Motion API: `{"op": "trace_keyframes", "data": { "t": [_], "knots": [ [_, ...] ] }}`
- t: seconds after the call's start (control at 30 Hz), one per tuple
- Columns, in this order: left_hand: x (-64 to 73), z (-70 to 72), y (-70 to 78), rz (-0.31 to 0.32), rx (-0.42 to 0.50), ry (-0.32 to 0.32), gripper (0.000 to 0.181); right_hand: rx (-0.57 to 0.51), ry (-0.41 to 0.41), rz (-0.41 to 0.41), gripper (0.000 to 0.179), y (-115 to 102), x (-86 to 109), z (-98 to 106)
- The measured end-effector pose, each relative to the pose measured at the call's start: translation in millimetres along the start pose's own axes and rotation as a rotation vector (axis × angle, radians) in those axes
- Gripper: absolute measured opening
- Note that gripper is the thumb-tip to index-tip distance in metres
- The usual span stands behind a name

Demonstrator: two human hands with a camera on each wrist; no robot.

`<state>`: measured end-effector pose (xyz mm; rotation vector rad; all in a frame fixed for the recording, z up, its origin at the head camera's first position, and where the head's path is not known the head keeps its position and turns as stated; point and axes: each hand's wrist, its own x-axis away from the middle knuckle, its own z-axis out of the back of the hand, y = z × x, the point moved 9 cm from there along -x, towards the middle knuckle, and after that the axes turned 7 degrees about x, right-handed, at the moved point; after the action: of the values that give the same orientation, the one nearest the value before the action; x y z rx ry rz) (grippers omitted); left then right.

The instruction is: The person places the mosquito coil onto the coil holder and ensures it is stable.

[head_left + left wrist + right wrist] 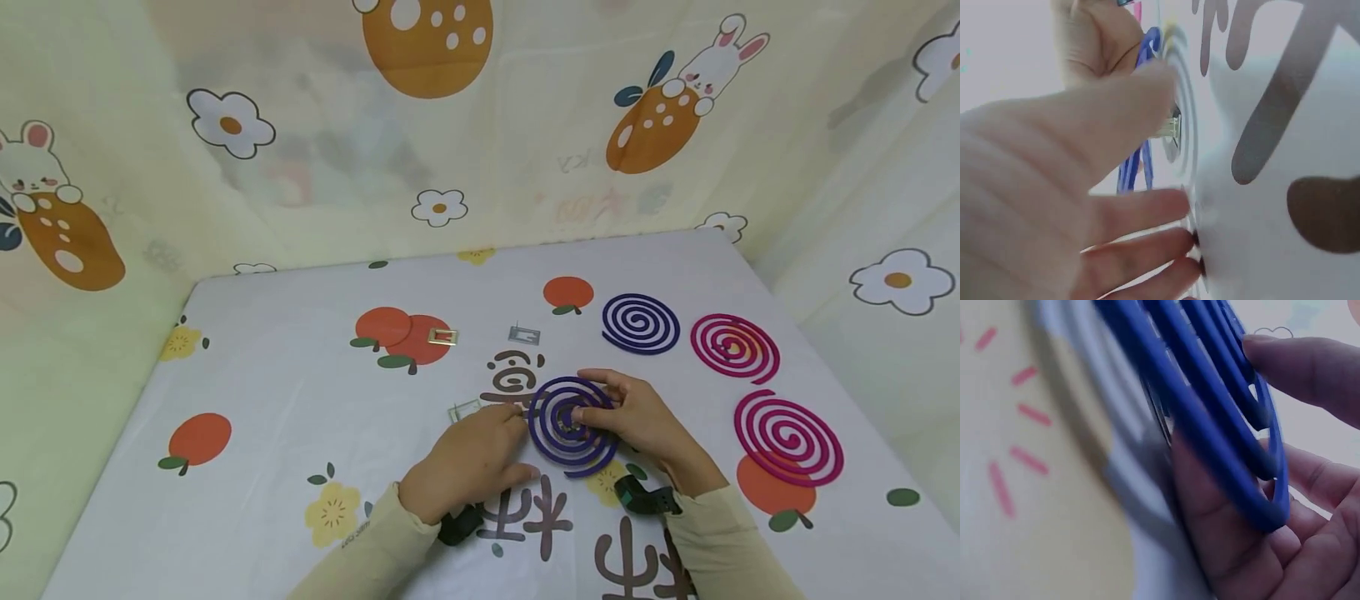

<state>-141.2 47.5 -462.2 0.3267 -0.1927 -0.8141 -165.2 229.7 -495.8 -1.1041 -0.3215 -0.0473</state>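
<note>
Right hand [648, 421] pinching a blue spiral [553, 421] at lower centre, left hand [468, 458] with fingers [1141, 209] extended, metal piece [567, 424] half-hidden overhead, side-on at left wrist

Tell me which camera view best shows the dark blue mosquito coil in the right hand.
The head view: it shows most of the dark blue mosquito coil face-on in the right hand. The right wrist view gives a close-up of bands cut off by the frame; the left wrist view, only edge-on slivers.
</note>
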Motion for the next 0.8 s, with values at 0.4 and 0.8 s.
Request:
{"op": "trace_keyframes", "data": {
  "t": [0.4, 0.8],
  "knots": [
    [-5.0, 15.9, -2.2, -0.008, 0.155, 0.192, 0.081, 0.194, 0.058, 0.081, 0.056, -15, -1.3, 6],
    [-15.4, -0.1, 3.1, 0.022, 0.095, 0.164, 0.082, 0.393, 0.101, 0.193, 0.078, -26, 19.2, 5]
  ]
}}
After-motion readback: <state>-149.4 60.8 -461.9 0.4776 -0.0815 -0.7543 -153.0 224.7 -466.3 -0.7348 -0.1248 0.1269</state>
